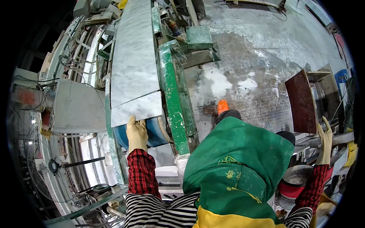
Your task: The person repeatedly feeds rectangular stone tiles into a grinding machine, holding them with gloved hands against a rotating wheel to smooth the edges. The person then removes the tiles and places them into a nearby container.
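Note:
My left hand [137, 135], in a cream rubber glove, grips the near edge of a grey-veined white marble tile [140, 108]. Some of its fingers are hidden at that edge. The tile lies at the near end of a conveyor, against a longer marble slab [135, 57], with a slanted seam between them. Below the tile's edge curves the blue conveyor belt end [156, 131]. Out to the far right, my right hand [325, 138], gloved alike, is held open with fingers apart, close to a dark red-brown board [302, 100]. Nothing shows in it.
A green metal rail [173, 98] runs along the conveyor's right side. Left of it stand machine parts, cables and a caged fan [53, 166]. A red and black bucket [296, 180] is by my right forearm. My green apron [235, 159] hangs over the wet floor [247, 45].

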